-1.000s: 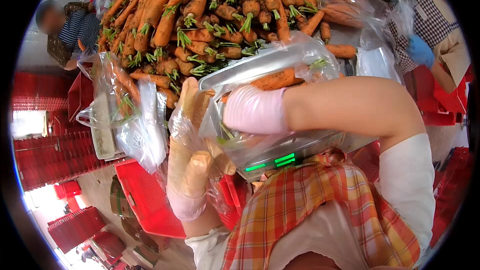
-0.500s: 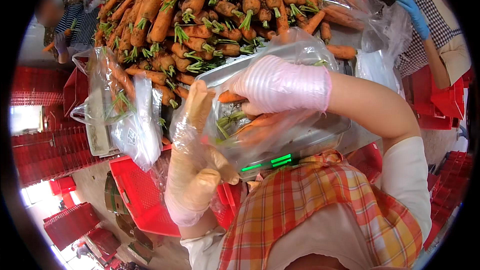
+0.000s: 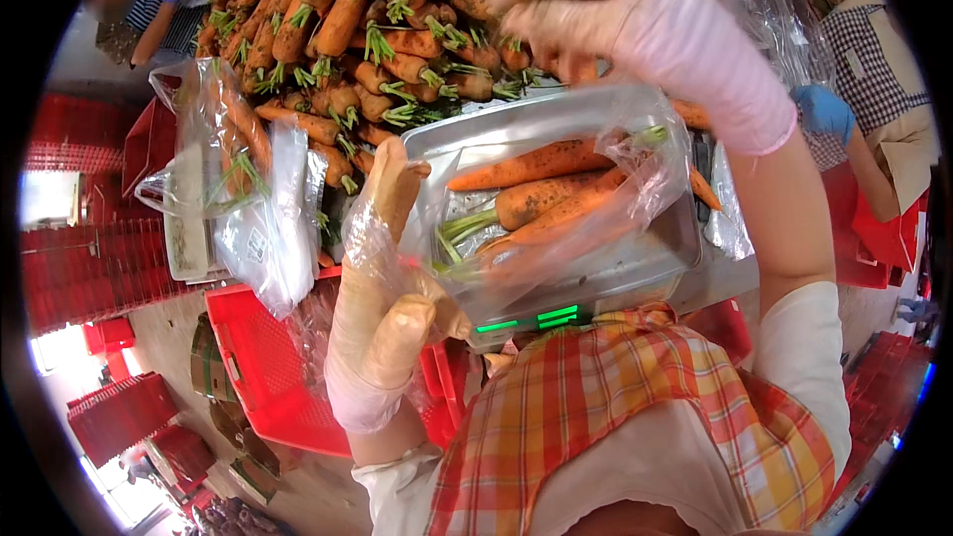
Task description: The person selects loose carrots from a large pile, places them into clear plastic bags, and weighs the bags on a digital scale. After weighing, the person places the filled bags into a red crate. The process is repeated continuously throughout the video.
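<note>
A clear plastic bag (image 3: 655, 203) with several carrots (image 3: 541, 163) in it lies on the metal tray of a scale (image 3: 685, 248). My gloved left hand (image 3: 382, 288) is at the bag's left side, fingers pointing up and thumb apart. Shiny film wraps its fingers and runs toward the bag, so it holds the bag's mouth. My gloved right hand (image 3: 615, 10) is raised over the right part of the carrot heap (image 3: 397, 50). Its fingers are parted, curved and a little blurred, with nothing seen in them. Green digits glow on the scale's near edge.
Another bag of carrots (image 3: 233, 129) and a stack of flat bags (image 3: 273, 228) stand at the left. A red crate (image 3: 263, 367) sits below the scale's left side. Co-workers are at the far left and at the right, where a blue-gloved hand (image 3: 824, 114) shows.
My right hand has left the bag and swung up and away to the carrot heap, uncovering the carrots in the bag. My left hand has barely moved.
</note>
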Demonstrator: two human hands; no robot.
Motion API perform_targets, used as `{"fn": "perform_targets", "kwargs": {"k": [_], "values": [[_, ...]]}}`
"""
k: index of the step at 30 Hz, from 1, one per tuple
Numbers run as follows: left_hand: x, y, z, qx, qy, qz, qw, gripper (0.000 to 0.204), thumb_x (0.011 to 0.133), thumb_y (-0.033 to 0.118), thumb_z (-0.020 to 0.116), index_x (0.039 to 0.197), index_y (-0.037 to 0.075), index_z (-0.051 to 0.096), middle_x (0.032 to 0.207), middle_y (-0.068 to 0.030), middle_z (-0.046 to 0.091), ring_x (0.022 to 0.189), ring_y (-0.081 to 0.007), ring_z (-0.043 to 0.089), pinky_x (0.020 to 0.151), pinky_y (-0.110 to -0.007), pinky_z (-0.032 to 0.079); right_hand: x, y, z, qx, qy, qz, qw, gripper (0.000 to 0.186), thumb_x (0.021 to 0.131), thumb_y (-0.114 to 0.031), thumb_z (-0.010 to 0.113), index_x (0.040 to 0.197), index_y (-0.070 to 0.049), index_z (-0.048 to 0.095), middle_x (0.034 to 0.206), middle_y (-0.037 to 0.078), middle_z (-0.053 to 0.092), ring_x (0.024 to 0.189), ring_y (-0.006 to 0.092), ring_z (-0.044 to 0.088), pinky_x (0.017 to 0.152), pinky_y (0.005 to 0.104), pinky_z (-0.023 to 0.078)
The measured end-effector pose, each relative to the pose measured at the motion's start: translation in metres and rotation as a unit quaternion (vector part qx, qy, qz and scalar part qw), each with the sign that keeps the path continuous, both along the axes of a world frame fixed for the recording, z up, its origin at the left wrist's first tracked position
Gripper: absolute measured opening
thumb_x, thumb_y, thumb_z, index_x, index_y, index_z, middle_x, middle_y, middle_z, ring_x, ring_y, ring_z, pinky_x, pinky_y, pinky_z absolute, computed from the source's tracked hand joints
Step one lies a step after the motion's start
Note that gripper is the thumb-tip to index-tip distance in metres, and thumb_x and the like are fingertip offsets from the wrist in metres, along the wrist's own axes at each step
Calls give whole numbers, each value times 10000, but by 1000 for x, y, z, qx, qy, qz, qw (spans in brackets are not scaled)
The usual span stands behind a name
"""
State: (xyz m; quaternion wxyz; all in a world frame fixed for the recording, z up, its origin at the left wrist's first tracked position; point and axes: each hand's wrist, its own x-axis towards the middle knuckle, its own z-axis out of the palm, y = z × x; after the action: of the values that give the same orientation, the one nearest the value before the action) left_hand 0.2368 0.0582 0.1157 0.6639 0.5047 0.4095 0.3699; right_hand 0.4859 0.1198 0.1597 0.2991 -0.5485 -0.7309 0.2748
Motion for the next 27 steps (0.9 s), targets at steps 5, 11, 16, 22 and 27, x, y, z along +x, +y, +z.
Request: {"fn": "perform_targets", "kwargs": {"k": [5, 11, 16, 22, 27], "values": [[-8, -1, -17, 31, -1, 66, 997, 602, 825, 273, 732, 1316, 17, 495, 1212, -58, 533, 783, -87, 523, 640, -237, 443, -10, -17, 5, 114, -201, -167, 958, 532, 843, -258, 686, 1279, -10, 509, 1035, 142, 665, 823, 218, 663, 761, 304, 528], [-47, -38, -71, 424, 390, 45, 816, 307, 650, 63, 821, 911, 89, 662, 883, -38, 607, 879, -224, 573, 806, -373, 464, 20, -34, -39, 76, -16, -135, 988, 333, 862, -162, 705, 1173, -56, 652, 916, 30, 682, 661, 50, 584, 584, 184, 483], [-50, -54, -114, 448, 481, -138, 741, 288, 640, 162, 799, 891, 123, 664, 910, -47, 621, 866, -275, 577, 771, -419, 474, 14, -49, -53, 59, 85, -126, 987, 249, 862, -220, 696, 1023, -31, 690, 784, 55, 662, 630, 109, 576, 585, 247, 470], [-80, -23, -87, 450, 427, -34, 783, 310, 639, 63, 807, 900, 106, 645, 936, -43, 648, 890, -242, 582, 867, -399, 473, 20, -71, -64, 23, 21, -26, 999, 233, 857, -216, 687, 996, -29, 685, 802, 112, 673, 689, 189, 633, 635, 285, 494], [-76, 21, -23, 363, 326, 268, 831, 441, 826, -99, 541, 1254, 6, 563, 1299, -139, 561, 1222, -236, 505, 1080, -371, 345, 15, -68, -73, 19, -101, 79, 991, 248, 870, -278, 603, 946, -60, 695, 858, 160, 672, 785, 333, 649, 705, 398, 511]]}}
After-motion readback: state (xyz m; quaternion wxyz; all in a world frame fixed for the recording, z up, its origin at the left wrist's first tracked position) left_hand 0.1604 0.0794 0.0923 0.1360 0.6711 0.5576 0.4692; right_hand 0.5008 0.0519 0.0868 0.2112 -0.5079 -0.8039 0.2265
